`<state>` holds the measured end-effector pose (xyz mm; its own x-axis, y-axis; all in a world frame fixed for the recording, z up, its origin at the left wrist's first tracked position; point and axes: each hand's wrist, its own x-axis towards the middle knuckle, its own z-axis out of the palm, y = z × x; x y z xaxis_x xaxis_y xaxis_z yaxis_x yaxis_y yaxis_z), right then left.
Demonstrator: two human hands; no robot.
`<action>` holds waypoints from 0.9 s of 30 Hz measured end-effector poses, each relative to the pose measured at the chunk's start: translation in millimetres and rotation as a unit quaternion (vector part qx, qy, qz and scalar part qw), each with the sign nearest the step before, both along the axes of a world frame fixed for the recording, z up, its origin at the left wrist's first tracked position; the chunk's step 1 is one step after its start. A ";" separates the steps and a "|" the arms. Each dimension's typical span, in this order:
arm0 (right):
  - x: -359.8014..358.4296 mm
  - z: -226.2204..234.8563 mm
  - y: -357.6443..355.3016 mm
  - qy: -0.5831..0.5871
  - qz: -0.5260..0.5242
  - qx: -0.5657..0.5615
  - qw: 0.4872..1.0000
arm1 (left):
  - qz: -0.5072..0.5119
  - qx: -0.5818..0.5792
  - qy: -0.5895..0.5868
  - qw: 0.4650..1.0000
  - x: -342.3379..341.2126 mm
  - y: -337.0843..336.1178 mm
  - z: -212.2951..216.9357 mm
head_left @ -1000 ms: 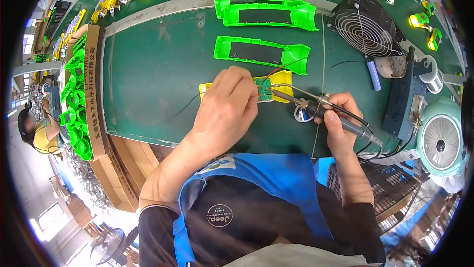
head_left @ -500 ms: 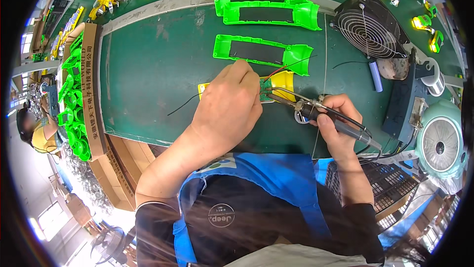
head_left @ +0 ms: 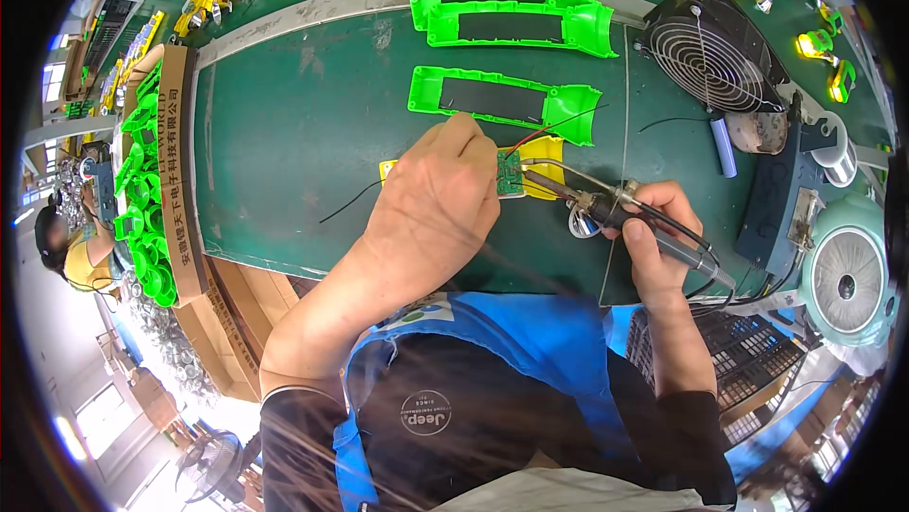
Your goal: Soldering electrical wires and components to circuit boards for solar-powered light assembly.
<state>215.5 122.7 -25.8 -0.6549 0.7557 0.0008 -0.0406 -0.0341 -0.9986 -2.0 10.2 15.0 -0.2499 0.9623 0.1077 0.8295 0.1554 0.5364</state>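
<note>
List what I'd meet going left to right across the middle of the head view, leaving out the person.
Brown cardboard carton of bright green plastic parts → small green rectangular circuit board → grey-handled soldering iron → blue-grey box-shaped unit → round pale-green fan.

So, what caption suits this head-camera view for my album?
The right hand holds a soldering iron near a circuit board, the left hand over a yellow casing.

From head height, one fisheye looks steeply down, the green workbench (head_left: pixel 284 162) near, upper centre.
</note>
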 end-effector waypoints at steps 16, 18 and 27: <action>-14.1 24.1 19.5 0.023 -0.016 0.081 0.996 | -0.006 0.003 -0.002 1.000 -2.3 0.7 0.7; -19.7 28.5 22.1 0.013 -0.022 0.072 0.997 | -0.006 0.001 0.003 1.000 -2.6 0.3 -0.2; -52.4 33.7 30.6 0.014 0.019 0.128 0.992 | -0.015 -0.002 0.013 1.000 -5.3 -4.8 0.8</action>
<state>163.1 153.3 8.0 -0.6792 0.7039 0.2080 -0.0724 0.2178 -0.9733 -7.3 5.4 15.8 -0.2183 0.9697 0.1096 0.8473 0.1326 0.5144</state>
